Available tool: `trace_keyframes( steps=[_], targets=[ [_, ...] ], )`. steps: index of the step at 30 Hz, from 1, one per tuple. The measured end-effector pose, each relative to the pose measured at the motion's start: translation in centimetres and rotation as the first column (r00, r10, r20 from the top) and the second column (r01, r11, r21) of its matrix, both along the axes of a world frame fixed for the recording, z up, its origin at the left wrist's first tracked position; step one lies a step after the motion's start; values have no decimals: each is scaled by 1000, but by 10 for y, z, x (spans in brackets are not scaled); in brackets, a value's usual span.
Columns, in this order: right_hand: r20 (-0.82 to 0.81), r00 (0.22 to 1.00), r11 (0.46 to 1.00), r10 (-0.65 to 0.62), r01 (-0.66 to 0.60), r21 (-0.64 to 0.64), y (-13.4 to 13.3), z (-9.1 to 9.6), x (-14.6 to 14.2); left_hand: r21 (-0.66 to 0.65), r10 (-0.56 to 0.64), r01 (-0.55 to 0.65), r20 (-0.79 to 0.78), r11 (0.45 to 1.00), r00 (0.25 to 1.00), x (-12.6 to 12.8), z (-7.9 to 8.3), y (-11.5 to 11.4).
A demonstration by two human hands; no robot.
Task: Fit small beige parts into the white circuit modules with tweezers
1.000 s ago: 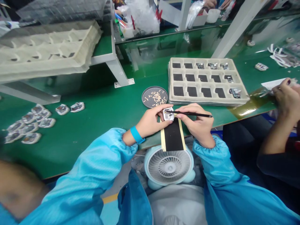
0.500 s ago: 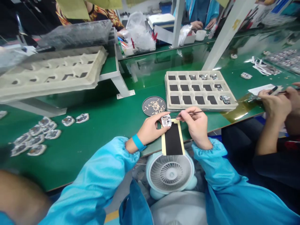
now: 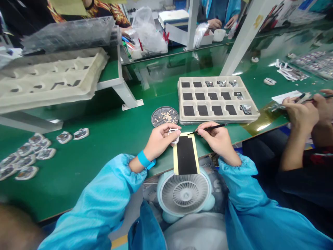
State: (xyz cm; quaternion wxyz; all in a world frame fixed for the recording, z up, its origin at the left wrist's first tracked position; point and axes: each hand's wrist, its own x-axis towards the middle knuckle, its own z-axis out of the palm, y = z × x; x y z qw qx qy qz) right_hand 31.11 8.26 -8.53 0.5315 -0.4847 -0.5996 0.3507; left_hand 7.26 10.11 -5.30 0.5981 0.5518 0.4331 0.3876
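Observation:
My left hand [image 3: 161,139] is closed around a small white-rimmed part [image 3: 173,135], tilted up on its edge and partly hidden by the fingers. Between the thumb and fingers of my right hand [image 3: 215,139] is a pair of black tweezers [image 3: 208,128]. Their tip points left, over the top of a black sheet with a yellow border [image 3: 187,154]. That sheet lies at the table's front edge, under and between my hands. Just behind my left hand sits a round dark dish [image 3: 155,117] with many tiny tan pieces [image 3: 168,117].
A beige compartment tray [image 3: 220,118] stands behind my right hand, with black pads and several metal parts. White-rimmed parts [image 3: 26,161] lie at left, below a raised shelf with another tray [image 3: 85,91]. A fan [image 3: 185,196] sits below the edge. A co-worker's hands [image 3: 303,113] work at right.
My left hand has moved left with the part, turning it on edge. The tweezers have come away from the part, their tip now lower over the sheet. The whole view has shifted slightly.

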Motion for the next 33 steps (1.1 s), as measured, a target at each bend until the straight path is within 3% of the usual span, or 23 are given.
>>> trace_keyframes(
  steps=[3,6,8,16,21,25,33],
  targets=[
    [9,1000,999,-2,3,-45,1,0,-1,118,-3,21,-150,993,989,5,-5,-1],
    [34,999,998,-15,17,-64,1,-1,0,241,-9,114,-398,964,918,3,-12,-1],
    [43,999,997,-16,19,-80,2,-2,0,270,-4,145,-464,952,886,1,-16,0],
    [-4,999,995,32,-33,-93,1,2,4,247,-23,139,-422,959,906,-1,-20,0],
    [-171,983,997,64,-58,42,-6,8,-3,241,-34,126,-353,962,935,-1,-22,1],
    [-100,993,988,67,-52,148,-9,9,-12,190,-57,119,-302,974,952,-1,-21,1],
    [-65,995,975,80,-65,211,-13,4,-10,138,-60,102,-284,985,957,1,-17,0]
  ],
)
